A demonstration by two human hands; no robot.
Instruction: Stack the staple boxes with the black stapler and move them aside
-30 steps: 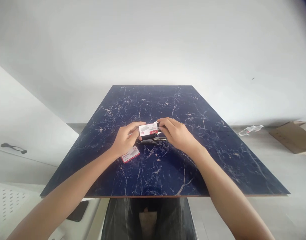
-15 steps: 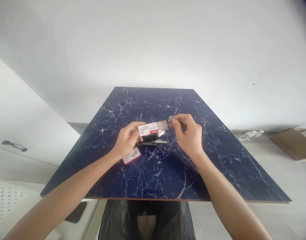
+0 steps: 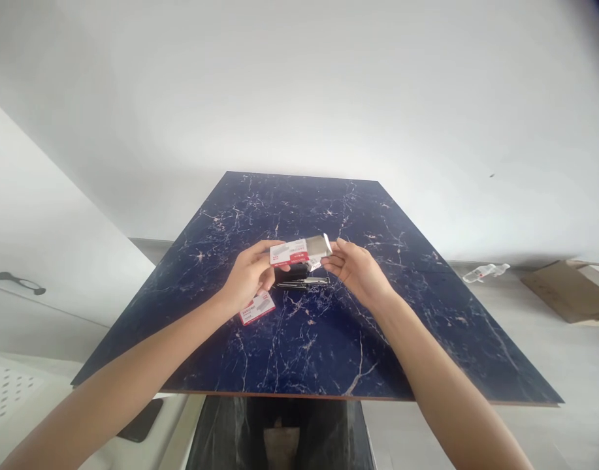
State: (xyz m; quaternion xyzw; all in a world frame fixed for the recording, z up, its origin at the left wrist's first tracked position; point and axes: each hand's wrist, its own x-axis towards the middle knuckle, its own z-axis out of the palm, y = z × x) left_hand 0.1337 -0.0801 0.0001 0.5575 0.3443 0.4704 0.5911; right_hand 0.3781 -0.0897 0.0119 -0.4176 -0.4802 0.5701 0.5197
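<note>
My left hand (image 3: 247, 274) holds a small white and red staple box (image 3: 290, 251) above the dark blue marble table (image 3: 328, 339), its grey inner tray (image 3: 319, 246) slid out to the right. My right hand (image 3: 356, 267) is at the tray's open end, fingers curled and touching it. Beneath the box an open black and silver stapler (image 3: 303, 282) lies on the table. A second white and red staple box (image 3: 257, 307) rests on the table under my left wrist.
A white cabinet with a dark handle (image 3: 19, 282) stands to the left. On the floor to the right lie a plastic bottle (image 3: 485, 271) and a cardboard box (image 3: 568, 290). A dark flat object (image 3: 140, 421) sits at the lower left beside the table.
The inner tray has been drawn out of the box to the right. My right hand lifted away holding a small grey piece, then came back to the tray's end.
</note>
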